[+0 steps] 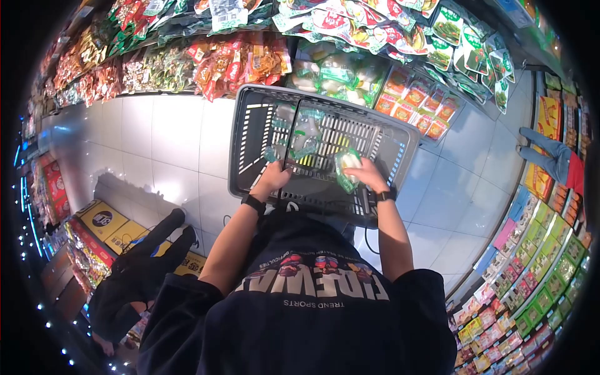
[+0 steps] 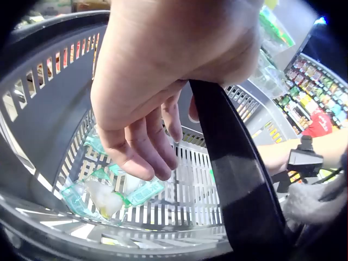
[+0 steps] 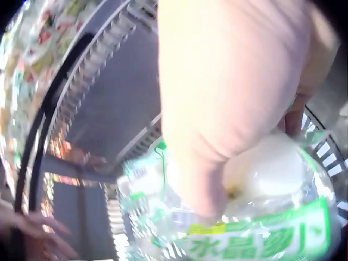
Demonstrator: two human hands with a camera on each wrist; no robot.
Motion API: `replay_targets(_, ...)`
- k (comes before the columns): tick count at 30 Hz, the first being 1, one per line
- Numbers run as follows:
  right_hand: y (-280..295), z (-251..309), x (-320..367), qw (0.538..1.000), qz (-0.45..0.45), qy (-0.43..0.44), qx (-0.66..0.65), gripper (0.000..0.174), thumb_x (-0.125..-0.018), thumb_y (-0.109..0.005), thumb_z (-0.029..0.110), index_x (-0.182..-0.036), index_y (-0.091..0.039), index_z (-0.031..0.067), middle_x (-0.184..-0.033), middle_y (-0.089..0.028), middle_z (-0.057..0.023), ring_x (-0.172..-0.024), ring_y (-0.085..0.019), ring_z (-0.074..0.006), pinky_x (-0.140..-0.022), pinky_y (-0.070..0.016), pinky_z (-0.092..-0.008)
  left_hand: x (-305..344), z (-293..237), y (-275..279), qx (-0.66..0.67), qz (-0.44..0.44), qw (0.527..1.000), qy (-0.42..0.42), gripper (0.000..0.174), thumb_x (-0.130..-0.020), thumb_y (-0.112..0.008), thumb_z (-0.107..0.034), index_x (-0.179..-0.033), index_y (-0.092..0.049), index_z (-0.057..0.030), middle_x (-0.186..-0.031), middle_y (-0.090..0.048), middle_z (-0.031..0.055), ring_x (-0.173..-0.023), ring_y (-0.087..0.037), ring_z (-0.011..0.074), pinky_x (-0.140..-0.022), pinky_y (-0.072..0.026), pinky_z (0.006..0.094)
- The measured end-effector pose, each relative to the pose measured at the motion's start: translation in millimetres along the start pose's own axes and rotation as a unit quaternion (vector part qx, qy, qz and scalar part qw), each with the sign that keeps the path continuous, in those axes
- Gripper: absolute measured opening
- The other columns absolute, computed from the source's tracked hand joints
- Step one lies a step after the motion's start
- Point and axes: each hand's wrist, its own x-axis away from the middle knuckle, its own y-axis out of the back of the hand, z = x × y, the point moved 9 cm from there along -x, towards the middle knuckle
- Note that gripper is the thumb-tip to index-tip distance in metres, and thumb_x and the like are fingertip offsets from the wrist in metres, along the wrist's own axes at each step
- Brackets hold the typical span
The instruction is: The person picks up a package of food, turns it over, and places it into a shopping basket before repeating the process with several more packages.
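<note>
My right hand (image 1: 373, 176) grips a clear plastic bag of white radish (image 1: 347, 169) over the right part of the grey shopping basket (image 1: 409, 139). In the right wrist view the thumb presses across the bag's green-and-white label (image 3: 261, 236), and pale radish shows through the film. My left hand (image 1: 273, 177) is at the basket's black handle (image 2: 231, 163), which runs under the palm, while its fingers (image 2: 138, 157) curl down over the inside. Below them, similar green-printed bags (image 2: 103, 196) lie on the slatted bottom.
More bagged radishes (image 1: 337, 69) fill the shelf behind the basket, beside orange snack packs (image 1: 415, 100) and red packets (image 1: 237, 62). Shelves of boxed goods (image 1: 550, 269) line the right. A person in black (image 1: 134, 269) is at lower left, another in jeans (image 1: 550, 150) at far right.
</note>
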Motion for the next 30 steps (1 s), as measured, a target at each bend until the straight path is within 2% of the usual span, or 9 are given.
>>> replay_targets(6, 58.5, 89.4, 52.8, 0.931, -0.143, 0.027, -0.334, 0.027, -0.078, -0.063, 0.012, -0.101, -0.055, 0.0022, -0.091, -0.060, -0.0031, -0.080, -0.057, -0.0122, -0.068, -0.0447, -0.0261, -3.0, 8.1, -3.9, 0.024, -0.008, 1.000, -0.009, 0.033, -0.077, -0.049, -0.020, -0.105, -0.059, -0.0043, -0.079, -0.062, 0.0193, -0.081, -0.061, 0.0293, -0.075, -0.0454, 0.0356)
replay_targets(9, 58.8, 212.1, 35.2, 0.906, -0.123, 0.204, -0.351, 0.028, -0.084, -0.059, 0.018, -0.106, -0.055, 0.0015, -0.096, -0.060, -0.0033, -0.087, -0.056, -0.0100, -0.070, -0.0430, -0.0224, 1.1, 4.6, -4.1, 0.052, 0.018, 0.998, 0.028, 0.034, -0.076, -0.050, -0.019, -0.105, -0.059, -0.0039, -0.080, -0.062, 0.0193, -0.081, -0.061, 0.0288, -0.075, -0.0455, 0.0350)
replay_targets(11, 52.5, 231.9, -1.0, 0.942, -0.090, 0.162, -0.281, 0.045, -0.084, -0.058, 0.034, -0.112, -0.049, -0.0006, -0.110, -0.055, -0.0072, -0.105, -0.049, -0.0120, -0.091, -0.0333, -0.0294, 3.4, -3.6, 0.3, 0.043, 0.018, 0.999, 0.021, 0.035, -0.076, -0.050, -0.019, -0.106, -0.058, -0.0039, -0.081, -0.062, 0.0193, -0.081, -0.061, 0.0287, -0.075, -0.0455, 0.0346)
replay_targets(15, 79.8, 229.4, -22.3, 0.882, -0.390, 0.265, -0.021, 0.044, -0.080, -0.063, 0.028, -0.108, -0.052, -0.0040, -0.099, -0.060, -0.0137, -0.096, -0.056, -0.0180, -0.084, -0.0427, -0.0282, 9.0, -9.3, 6.4, 0.043, 0.012, 0.999, 0.021, 0.035, -0.076, -0.052, -0.019, -0.107, -0.058, -0.0036, -0.085, -0.063, 0.0193, -0.082, -0.061, 0.0280, -0.076, -0.0452, 0.0338)
replay_targets(23, -5.5, 138.4, -36.2, 0.924, -0.265, 0.217, 0.167, 0.018, -0.074, -0.066, 0.022, -0.075, -0.059, 0.0051, -0.057, -0.060, -0.0079, -0.055, -0.062, -0.0210, -0.054, -0.0488, -0.0304, -3.0, 18.3, -17.0, 0.128, 0.046, 0.990, 0.039, 0.033, -0.079, -0.050, -0.021, -0.109, -0.057, -0.0073, -0.090, -0.062, 0.0191, -0.089, -0.058, 0.0291, -0.080, -0.0426, 0.0350)
replay_targets(26, -53.4, 114.9, -89.5, 0.959, -0.127, 0.083, 0.241, 0.033, -0.070, -0.069, 0.027, -0.095, -0.059, 0.0078, -0.087, -0.064, -0.0117, -0.080, -0.062, -0.0233, -0.070, -0.0490, -0.0362, -2.4, 12.6, -12.4, 0.121, 0.033, 0.992, 0.027, 0.033, -0.080, -0.049, -0.022, -0.108, -0.057, -0.0064, -0.090, -0.062, 0.0184, -0.089, -0.058, 0.0281, -0.080, -0.0426, 0.0351)
replay_targets(28, -88.4, 133.2, -102.4, 0.827, -0.144, 0.192, 0.508, 0.067, -0.063, -0.074, 0.035, -0.120, -0.045, 0.0139, -0.129, -0.040, -0.0147, -0.117, -0.042, -0.0300, -0.091, -0.0377, -0.0452, 0.0, 6.0, -9.5, 0.129, 0.021, 0.991, 0.015, 0.032, -0.080, -0.050, -0.021, -0.107, -0.056, -0.0045, -0.089, -0.062, 0.0178, -0.088, -0.059, 0.0264, -0.079, -0.0431, 0.0345)
replay_targets(29, -111.5, 110.6, -122.5, 0.821, -0.023, 0.165, 0.546, 0.098, -0.055, -0.078, 0.041, -0.135, -0.025, 0.0224, -0.144, -0.007, -0.0104, -0.130, -0.013, -0.0366, -0.100, -0.0190, -0.0565, 0.0, 5.5, -8.2, 0.127, 0.018, 0.991, 0.023, 0.032, -0.080, -0.050, -0.021, -0.107, -0.056, -0.0045, -0.089, -0.062, 0.0178, -0.088, -0.059, 0.0264, -0.079, -0.0431, 0.0345)
replay_targets(30, -124.2, 97.2, -130.7, 0.775, 0.019, 0.166, 0.610, 0.102, -0.053, -0.078, 0.042, -0.136, -0.023, 0.0243, -0.145, -0.004, -0.0104, -0.131, -0.011, -0.0370, -0.099, -0.0169, -0.0594, 1.1, 5.9, -8.9, 0.125, 0.027, 0.991, 0.036, 0.032, -0.080, -0.050, -0.020, -0.106, -0.057, -0.0038, -0.088, -0.062, 0.0173, -0.087, -0.059, 0.0254, -0.078, -0.0436, 0.0338)
